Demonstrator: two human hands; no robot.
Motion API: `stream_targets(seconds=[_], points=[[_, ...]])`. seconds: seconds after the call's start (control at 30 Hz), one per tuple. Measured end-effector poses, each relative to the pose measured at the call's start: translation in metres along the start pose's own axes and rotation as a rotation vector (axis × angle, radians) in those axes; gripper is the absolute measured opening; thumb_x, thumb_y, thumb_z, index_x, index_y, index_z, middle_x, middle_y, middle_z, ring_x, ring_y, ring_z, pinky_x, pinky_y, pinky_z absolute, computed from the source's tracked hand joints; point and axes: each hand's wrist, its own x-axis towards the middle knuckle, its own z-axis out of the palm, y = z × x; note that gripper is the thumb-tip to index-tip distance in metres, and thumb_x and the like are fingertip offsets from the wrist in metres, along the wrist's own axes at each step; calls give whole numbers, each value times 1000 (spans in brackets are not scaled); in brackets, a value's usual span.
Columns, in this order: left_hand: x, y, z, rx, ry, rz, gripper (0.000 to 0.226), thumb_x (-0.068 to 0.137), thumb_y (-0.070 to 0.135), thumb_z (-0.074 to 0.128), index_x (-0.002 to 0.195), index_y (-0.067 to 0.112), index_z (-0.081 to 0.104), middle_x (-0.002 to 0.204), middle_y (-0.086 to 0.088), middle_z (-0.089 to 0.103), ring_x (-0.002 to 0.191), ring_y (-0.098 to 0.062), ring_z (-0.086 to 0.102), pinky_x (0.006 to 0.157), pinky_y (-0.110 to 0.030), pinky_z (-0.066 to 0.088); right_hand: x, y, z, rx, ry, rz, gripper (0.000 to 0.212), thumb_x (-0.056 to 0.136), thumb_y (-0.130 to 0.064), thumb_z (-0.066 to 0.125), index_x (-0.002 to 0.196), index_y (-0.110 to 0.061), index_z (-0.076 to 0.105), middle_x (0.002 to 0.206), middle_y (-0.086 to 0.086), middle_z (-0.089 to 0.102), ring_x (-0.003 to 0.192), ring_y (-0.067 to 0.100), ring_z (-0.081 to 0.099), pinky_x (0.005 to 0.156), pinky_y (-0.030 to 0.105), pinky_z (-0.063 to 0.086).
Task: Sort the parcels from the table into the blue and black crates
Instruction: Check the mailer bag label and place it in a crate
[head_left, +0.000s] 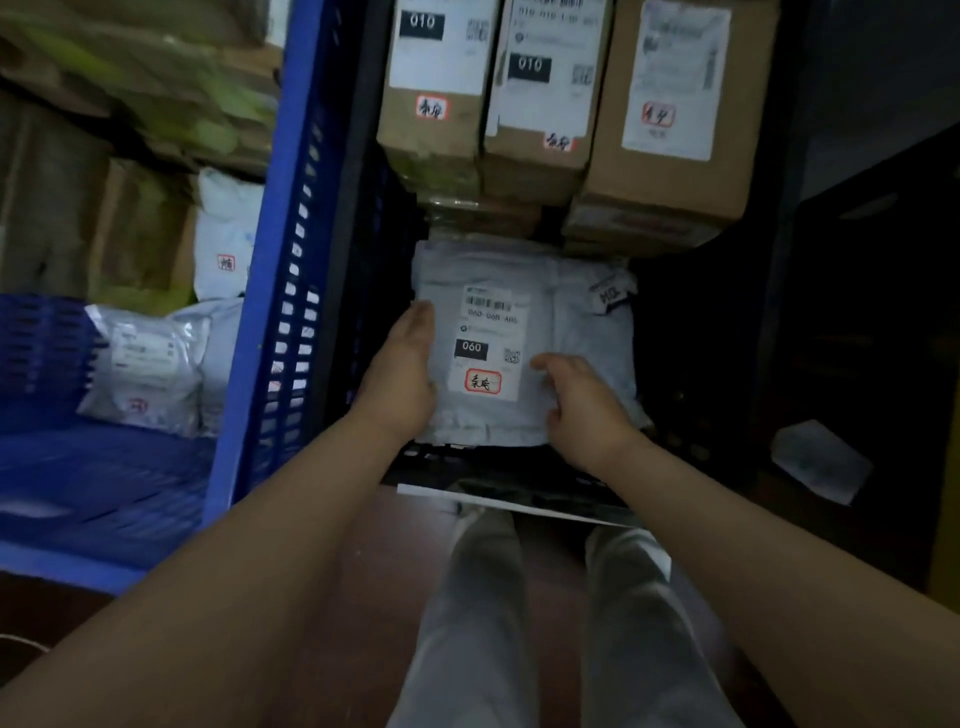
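A grey plastic mailer parcel (561, 291) with a white label marked 060 lies inside the black crate (498, 467), near its front wall. My left hand (402, 374) holds the parcel's left edge, fingers underneath and thumb side up. On the parcel's lower right part rests my right hand (582, 400), fingers curled over its edge. Three cardboard boxes (665, 176) with white labels fill the far half of the black crate. The blue crate (260, 322) stands on the left, holding grey mailers (150, 364) and cardboard boxes.
A white mailer (228, 234) and blurred brown boxes sit deeper in the blue crate. A small grey packet (818, 460) lies on a dark surface at the right. My legs in grey trousers stand on the brown floor below.
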Motion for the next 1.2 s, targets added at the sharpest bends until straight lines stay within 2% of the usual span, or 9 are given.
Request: stream_targets(seconds=[0.07, 0.17, 0.27, 0.47, 0.63, 0.73, 0.87, 1.03, 1.2], points=[[10, -6, 5, 92, -48, -39, 77, 92, -6, 49, 155, 11, 9, 163, -4, 5, 145, -23, 20, 116, -27, 21, 9, 6, 11, -43, -34, 29, 69, 83, 10, 55, 144, -18, 37, 139, 8, 38, 125, 25, 45, 104, 27, 37], [22, -12, 8, 165, -82, -84, 66, 95, 9, 49, 154, 15, 19, 160, -5, 17, 137, -31, 36, 111, -40, 35, 19, 12, 19, -89, -66, 49, 71, 84, 4, 60, 145, -22, 36, 143, 6, 34, 129, 26, 42, 106, 29, 37], [25, -14, 9, 236, -91, -56, 68, 86, -3, 55, 147, 9, 29, 160, -6, 13, 134, -36, 37, 105, -47, 42, 21, 13, 22, -103, -63, 56, 67, 85, -8, 66, 143, -22, 37, 141, 7, 35, 127, 26, 43, 103, 33, 41], [13, 3, 2, 281, 28, -3, 60, 87, 14, 65, 142, 13, 42, 158, -8, 21, 130, -35, 36, 104, -43, 40, 15, 4, 2, -42, 171, 34, 56, 90, -30, 65, 140, -22, 42, 137, 7, 40, 116, 25, 52, 87, 29, 43], [0, 30, -6, 131, 106, 86, 62, 88, 20, 69, 144, 12, 43, 155, -10, 26, 138, -31, 31, 112, -36, 29, 2, -7, -24, 29, 267, -38, 55, 91, -35, 63, 141, -22, 43, 136, 7, 41, 112, 25, 54, 88, 33, 48], [-9, 58, -15, 61, 173, 181, 58, 90, 25, 67, 142, 15, 45, 153, -8, 31, 138, -27, 32, 111, -35, 30, -16, -18, -48, 117, 386, -140, 49, 93, -33, 61, 138, -19, 46, 131, 7, 44, 109, 24, 54, 88, 40, 50], [-13, 110, -29, -11, 243, 323, 56, 89, 35, 61, 140, 16, 48, 148, -8, 37, 136, -25, 37, 108, -47, 39, -41, -29, -99, 152, 596, -293, 45, 92, -28, 64, 132, -13, 52, 124, 8, 49, 111, 22, 54, 91, 41, 50], [-3, 203, -34, -72, 305, 480, 51, 92, 28, 64, 139, 17, 48, 146, -6, 39, 136, -17, 36, 111, -38, 36, -73, -16, -167, 150, 809, -360, 43, 92, -25, 62, 131, -9, 51, 123, 9, 50, 105, 19, 54, 84, 22, 44], [4, 283, -3, -93, 284, 604, 55, 89, 36, 57, 138, 15, 47, 144, -6, 41, 134, -18, 39, 105, -47, 42, -100, 20, -211, 192, 977, -362, 40, 90, -19, 59, 127, -6, 53, 119, 8, 52, 105, 18, 53, 87, 21, 43]])
